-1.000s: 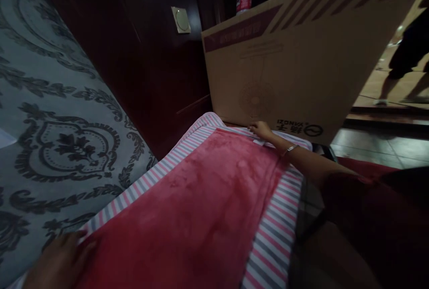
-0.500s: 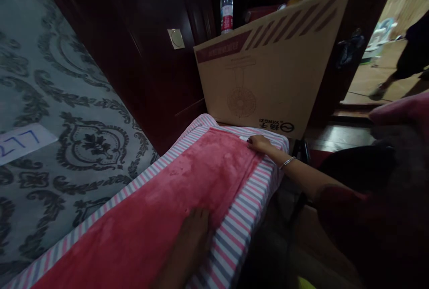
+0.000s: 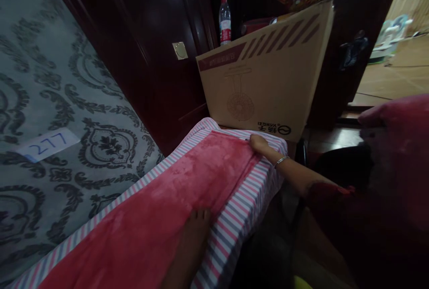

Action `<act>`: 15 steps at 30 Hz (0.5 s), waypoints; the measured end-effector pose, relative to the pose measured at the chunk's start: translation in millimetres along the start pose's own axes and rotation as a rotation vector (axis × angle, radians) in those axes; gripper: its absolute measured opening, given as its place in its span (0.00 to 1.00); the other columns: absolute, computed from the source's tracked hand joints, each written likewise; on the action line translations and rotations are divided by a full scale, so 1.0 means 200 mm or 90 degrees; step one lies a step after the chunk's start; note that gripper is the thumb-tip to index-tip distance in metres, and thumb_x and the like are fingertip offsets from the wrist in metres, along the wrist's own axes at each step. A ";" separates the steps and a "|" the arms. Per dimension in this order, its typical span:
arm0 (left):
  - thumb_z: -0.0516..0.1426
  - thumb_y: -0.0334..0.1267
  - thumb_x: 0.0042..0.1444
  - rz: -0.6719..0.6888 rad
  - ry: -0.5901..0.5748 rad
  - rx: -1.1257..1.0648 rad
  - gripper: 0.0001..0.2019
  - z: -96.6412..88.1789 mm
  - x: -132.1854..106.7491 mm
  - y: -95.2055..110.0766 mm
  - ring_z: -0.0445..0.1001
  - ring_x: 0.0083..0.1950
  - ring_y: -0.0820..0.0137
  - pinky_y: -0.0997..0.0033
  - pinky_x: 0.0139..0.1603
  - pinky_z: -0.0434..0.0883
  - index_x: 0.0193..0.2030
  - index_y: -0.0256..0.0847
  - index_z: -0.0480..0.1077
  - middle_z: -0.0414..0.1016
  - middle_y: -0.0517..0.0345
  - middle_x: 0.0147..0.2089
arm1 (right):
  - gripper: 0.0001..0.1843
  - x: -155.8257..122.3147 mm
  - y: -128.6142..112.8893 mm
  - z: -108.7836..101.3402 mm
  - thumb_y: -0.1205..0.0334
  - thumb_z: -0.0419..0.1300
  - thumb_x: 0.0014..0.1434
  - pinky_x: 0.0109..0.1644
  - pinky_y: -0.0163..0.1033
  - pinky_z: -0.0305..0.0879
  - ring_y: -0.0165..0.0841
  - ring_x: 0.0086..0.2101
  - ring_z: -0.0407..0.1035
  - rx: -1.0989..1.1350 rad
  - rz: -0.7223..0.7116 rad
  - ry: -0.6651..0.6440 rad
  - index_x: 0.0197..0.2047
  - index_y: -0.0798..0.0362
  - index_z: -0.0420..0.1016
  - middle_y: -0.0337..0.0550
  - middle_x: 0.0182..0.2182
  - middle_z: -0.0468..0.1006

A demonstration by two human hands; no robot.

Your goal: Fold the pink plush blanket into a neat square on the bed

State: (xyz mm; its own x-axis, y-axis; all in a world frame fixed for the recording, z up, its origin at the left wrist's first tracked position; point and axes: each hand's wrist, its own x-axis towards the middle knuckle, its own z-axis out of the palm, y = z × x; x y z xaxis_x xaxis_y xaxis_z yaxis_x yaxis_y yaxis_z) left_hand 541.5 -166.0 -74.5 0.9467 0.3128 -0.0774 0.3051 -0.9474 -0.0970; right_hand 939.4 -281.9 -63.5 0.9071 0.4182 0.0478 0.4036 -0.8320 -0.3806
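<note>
A folded red plush blanket lies lengthwise on a narrow bed with a pink, grey and white striped sheet. My right hand, a silver bangle on its wrist, has its fingers closed on the blanket's far right corner. My left hand rests on the blanket near its right edge, back up, fingers stretched out and a little apart. The blanket's near end runs out of view at the bottom left.
Behind the bed's far end leans a large cardboard box with a fan drawing. A plastic bottle shows above it. Patterned wallpaper with a paper numbered 277 borders the left. Pink plush cloth bulges in at the right.
The view has shifted slightly. Both hands stay at about the same places on the blanket. A white patch beside my right hand no longer shows, and a person's leg has left the doorway.
</note>
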 end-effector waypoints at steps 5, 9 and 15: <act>0.44 0.23 0.61 -0.028 0.085 0.014 0.24 0.06 -0.04 -0.04 0.73 0.56 0.61 0.59 0.55 0.71 0.59 0.40 0.68 0.74 0.47 0.56 | 0.21 -0.05 0.07 -0.02 0.63 0.54 0.66 0.47 0.38 0.66 0.42 0.50 0.74 0.044 -0.023 0.031 0.60 0.58 0.71 0.60 0.52 0.77; 0.43 0.22 0.61 -0.009 0.045 0.018 0.23 0.06 -0.07 -0.02 0.74 0.55 0.61 0.62 0.50 0.73 0.57 0.40 0.70 0.75 0.47 0.55 | 0.24 -0.09 0.17 0.01 0.56 0.61 0.63 0.44 0.36 0.66 0.41 0.47 0.75 0.060 -0.012 -0.023 0.58 0.61 0.72 0.59 0.51 0.79; 0.46 0.21 0.60 -0.024 0.125 0.052 0.23 0.14 -0.12 -0.02 0.74 0.55 0.61 0.60 0.53 0.71 0.56 0.41 0.71 0.74 0.48 0.54 | 0.19 -0.06 0.22 -0.01 0.52 0.61 0.62 0.41 0.37 0.67 0.43 0.43 0.77 0.054 0.003 -0.103 0.42 0.61 0.82 0.60 0.41 0.82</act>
State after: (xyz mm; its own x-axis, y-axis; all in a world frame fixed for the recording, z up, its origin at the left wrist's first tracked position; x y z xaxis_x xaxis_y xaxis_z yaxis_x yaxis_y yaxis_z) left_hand 515.3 -166.7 -99.5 0.9392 0.3210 0.1222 0.3388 -0.9241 -0.1768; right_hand 947.0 -324.3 -78.5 0.8748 0.4737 -0.1014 0.3818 -0.8030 -0.4577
